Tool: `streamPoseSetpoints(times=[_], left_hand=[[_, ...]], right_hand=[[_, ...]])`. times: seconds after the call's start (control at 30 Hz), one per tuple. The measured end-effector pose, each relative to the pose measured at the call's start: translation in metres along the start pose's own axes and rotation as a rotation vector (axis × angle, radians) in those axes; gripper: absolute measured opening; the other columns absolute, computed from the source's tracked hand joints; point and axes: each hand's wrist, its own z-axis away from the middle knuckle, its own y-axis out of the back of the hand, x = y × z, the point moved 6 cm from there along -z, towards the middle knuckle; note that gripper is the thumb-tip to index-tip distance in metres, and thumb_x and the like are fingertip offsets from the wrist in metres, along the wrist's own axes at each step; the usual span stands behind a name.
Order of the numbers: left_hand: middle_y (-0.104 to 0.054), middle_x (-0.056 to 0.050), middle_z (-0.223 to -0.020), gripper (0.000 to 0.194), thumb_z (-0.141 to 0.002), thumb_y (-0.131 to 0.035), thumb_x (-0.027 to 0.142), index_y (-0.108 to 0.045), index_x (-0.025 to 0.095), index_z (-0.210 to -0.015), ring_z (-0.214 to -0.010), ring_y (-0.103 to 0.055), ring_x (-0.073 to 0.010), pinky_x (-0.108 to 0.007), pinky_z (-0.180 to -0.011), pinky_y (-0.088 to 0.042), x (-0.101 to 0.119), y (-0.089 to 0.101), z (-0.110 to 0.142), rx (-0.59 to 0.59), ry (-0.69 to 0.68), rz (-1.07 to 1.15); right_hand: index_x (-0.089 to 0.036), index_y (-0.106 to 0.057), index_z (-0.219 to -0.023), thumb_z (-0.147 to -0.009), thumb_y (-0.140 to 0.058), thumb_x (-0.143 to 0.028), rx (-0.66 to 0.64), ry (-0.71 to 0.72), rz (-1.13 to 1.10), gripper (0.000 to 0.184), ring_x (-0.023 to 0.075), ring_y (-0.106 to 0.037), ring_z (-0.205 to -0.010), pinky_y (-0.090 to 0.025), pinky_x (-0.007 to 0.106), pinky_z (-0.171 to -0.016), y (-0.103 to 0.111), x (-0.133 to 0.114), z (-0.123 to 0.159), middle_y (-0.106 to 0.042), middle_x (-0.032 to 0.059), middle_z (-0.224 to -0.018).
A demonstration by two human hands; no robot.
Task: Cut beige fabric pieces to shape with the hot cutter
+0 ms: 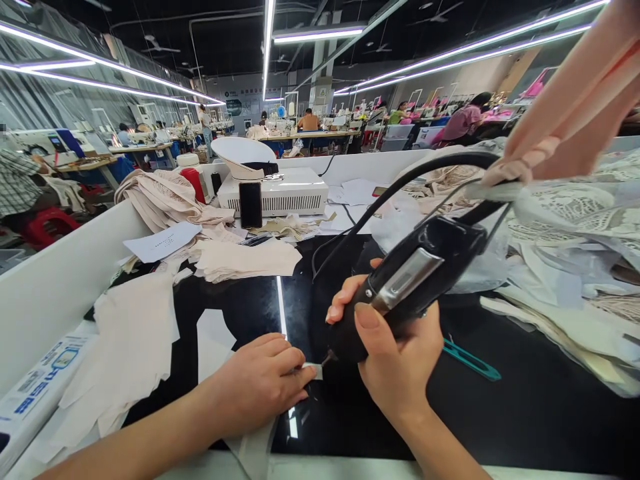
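My right hand [400, 360] is wrapped round a black corded handheld tool [370, 313] with a silver panel, held at a slant. The tool's thin metal tip [327, 360] points down at the end of a pale fabric strip [315, 371]; whether it touches cannot be told. Just left of the tip, the closed fingers of my left hand [265, 377] hold that strip down on the black glossy tabletop [370, 420]. More sheer pale fabric [255, 450] shows below my left hand. Beside that hand lies a white cut piece [213, 340].
Stacked pale fabric pieces [245, 259] and a larger pile [133, 333] lie left. At the back stands a white machine [280, 193] with a phone [251, 205] against it. Teal snips [473, 360] lie right, near bagged lace [565, 207]. Peach fabric [575, 107] hangs upper right around the cord.
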Motion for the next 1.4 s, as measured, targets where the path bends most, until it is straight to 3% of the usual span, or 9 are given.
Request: streamPoseSetpoints(times=[0.37, 0.7, 0.97, 1.23, 1.4], left_hand=[[-0.069, -0.005, -0.101, 0.021, -0.115, -0.056, 0.028, -0.066, 0.015, -0.127, -0.092, -0.067, -0.0203, -0.035, -0.095, -0.061, 0.001, 0.001, -0.001, 0.023, -0.005, 0.000], [-0.070, -0.005, -0.099, 0.024, -0.116, -0.049, 0.027, -0.068, 0.014, -0.126, -0.090, -0.065, -0.0209, -0.036, -0.094, -0.061, 0.001, 0.003, -0.001, 0.043, -0.014, 0.011], [-0.070, -0.005, -0.101, 0.021, -0.113, -0.055, 0.026, -0.067, 0.015, -0.126, -0.090, -0.067, -0.0213, -0.035, -0.092, -0.061, -0.001, 0.006, 0.000, 0.034, 0.008, 0.075], [-0.070, -0.006, -0.102, 0.017, -0.112, -0.055, 0.024, -0.070, 0.017, -0.113, -0.088, -0.068, -0.0200, -0.034, -0.091, -0.061, -0.001, 0.010, 0.006, -0.003, 0.049, 0.126], [-0.070, -0.006, -0.102, 0.018, -0.113, -0.052, 0.021, -0.069, 0.016, -0.117, -0.091, -0.068, -0.0202, -0.035, -0.093, -0.061, 0.003, 0.012, 0.011, 0.041, 0.044, 0.106]], right_hand=[[-0.027, -0.065, -0.102, -0.092, -0.084, -0.044, -0.011, 0.024, 0.061, 0.028, 0.0139, -0.067, -0.053, -0.058, 0.027, -0.052, -0.001, 0.000, 0.001, -0.073, -0.0050, -0.077], [-0.028, -0.062, -0.102, -0.090, -0.088, -0.046, -0.033, 0.002, -0.011, 0.034, 0.0137, -0.068, -0.055, -0.059, 0.026, -0.051, 0.000, -0.007, 0.007, -0.073, -0.0048, -0.081], [-0.027, -0.065, -0.102, -0.092, -0.087, -0.042, -0.035, -0.018, 0.019, 0.028, 0.0130, -0.070, -0.055, -0.061, 0.024, -0.052, 0.003, -0.006, 0.010, -0.074, -0.0041, -0.081], [-0.029, -0.068, -0.107, -0.089, -0.091, -0.043, -0.048, -0.026, -0.031, 0.032, 0.0109, -0.070, -0.057, -0.061, 0.021, -0.054, 0.008, -0.009, 0.012, -0.076, -0.0054, -0.083], [-0.028, -0.067, -0.104, -0.090, -0.090, -0.043, -0.057, -0.010, -0.031, 0.030, 0.0107, -0.071, -0.058, -0.061, 0.022, -0.056, 0.008, -0.010, 0.012, -0.076, -0.0053, -0.085]])
